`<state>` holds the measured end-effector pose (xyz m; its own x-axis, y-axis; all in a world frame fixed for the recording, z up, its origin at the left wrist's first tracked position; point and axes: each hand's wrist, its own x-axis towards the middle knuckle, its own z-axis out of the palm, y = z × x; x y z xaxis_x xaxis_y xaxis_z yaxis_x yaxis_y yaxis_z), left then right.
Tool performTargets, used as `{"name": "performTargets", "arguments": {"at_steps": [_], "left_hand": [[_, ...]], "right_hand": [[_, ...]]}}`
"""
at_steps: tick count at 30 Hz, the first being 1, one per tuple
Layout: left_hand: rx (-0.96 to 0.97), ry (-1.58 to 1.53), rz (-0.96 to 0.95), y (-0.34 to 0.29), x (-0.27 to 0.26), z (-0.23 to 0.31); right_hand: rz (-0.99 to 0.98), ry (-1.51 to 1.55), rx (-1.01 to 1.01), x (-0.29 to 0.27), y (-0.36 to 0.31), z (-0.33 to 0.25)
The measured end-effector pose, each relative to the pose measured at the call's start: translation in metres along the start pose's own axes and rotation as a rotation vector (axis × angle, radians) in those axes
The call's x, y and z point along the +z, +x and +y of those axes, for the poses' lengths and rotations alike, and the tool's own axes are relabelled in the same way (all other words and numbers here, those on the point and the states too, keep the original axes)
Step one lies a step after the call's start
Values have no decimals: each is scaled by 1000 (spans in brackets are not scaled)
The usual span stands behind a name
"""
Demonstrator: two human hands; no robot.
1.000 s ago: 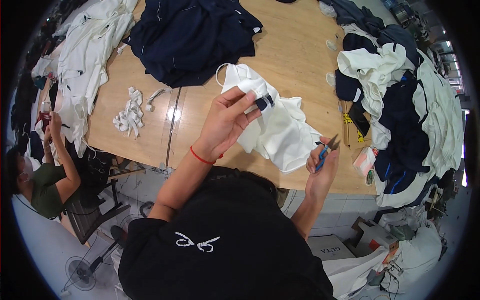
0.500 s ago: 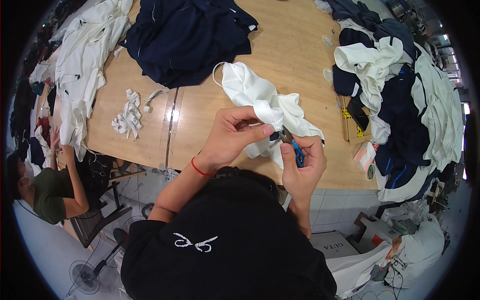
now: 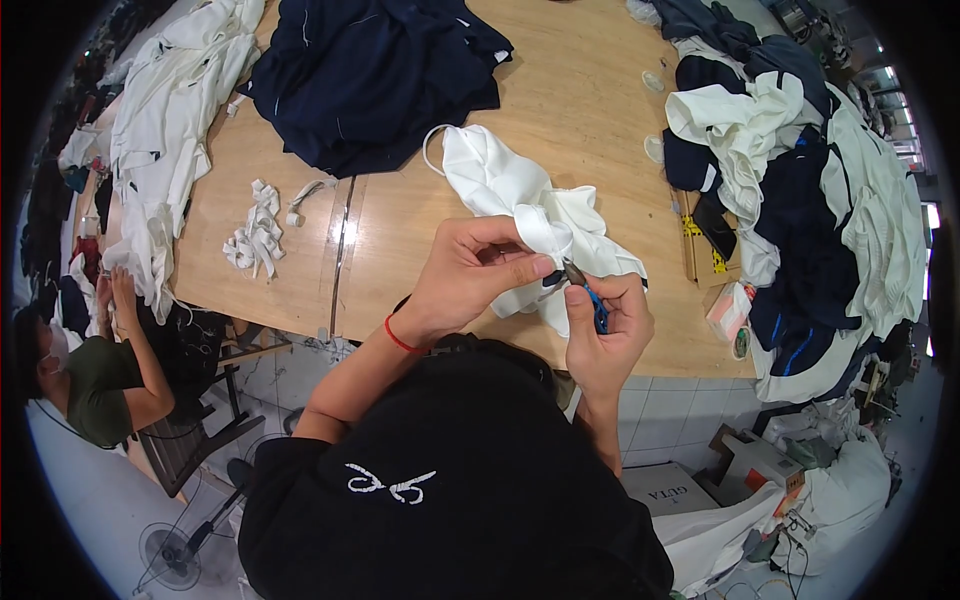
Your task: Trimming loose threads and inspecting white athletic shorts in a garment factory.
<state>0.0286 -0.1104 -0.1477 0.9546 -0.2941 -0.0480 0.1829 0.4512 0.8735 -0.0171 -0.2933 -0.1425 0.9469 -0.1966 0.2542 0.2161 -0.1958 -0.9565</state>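
Observation:
A white garment (image 3: pixel 490 175) with a dark inner patch lies bunched on the table in front of me. My left hand (image 3: pixel 470 270), with a red cord at the wrist, pinches a folded edge of it between thumb and fingers. In my right hand (image 3: pixel 610 325) is a small pair of thread snips (image 3: pixel 598 308) with blue handles. Their metal blades point up and left at the cloth, close to my left thumb. The exact spot where blades and fabric meet is too small to make out.
A navy garment (image 3: pixel 375 85) lies at the far middle of the wooden table (image 3: pixel 590 60). White strips (image 3: pixel 258 230) sit in a heap to the left. White and navy garments (image 3: pixel 800 220) are piled at the right. On the left, a co-worker (image 3: pixel 110 385) handles white cloth (image 3: pixel 160 150).
The held edge of the white garment has shifted slightly to the right and down. My snips' blades have tilted a little. The co-worker's hands have moved on the cloth.

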Motion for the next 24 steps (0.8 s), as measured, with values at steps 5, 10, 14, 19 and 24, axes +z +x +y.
{"name": "performTargets", "arguments": {"at_steps": [5,10,14,19,24], "left_hand": [[-4,9,11,1,2,3],[-60,-20,-1,-3,0,1],[375,1159,133,-5,-61,-14],[230,1361,430,-22,-108,7],[244,1061,195,22,-81,-29]], "right_hand": [[1,177,63,-3,-3,14],[43,421,192,-20,8,22],[282,262,208,-56,18,41],[270,-270,293,-92,16,76],[62,-368,350,-47,19,102]]}}
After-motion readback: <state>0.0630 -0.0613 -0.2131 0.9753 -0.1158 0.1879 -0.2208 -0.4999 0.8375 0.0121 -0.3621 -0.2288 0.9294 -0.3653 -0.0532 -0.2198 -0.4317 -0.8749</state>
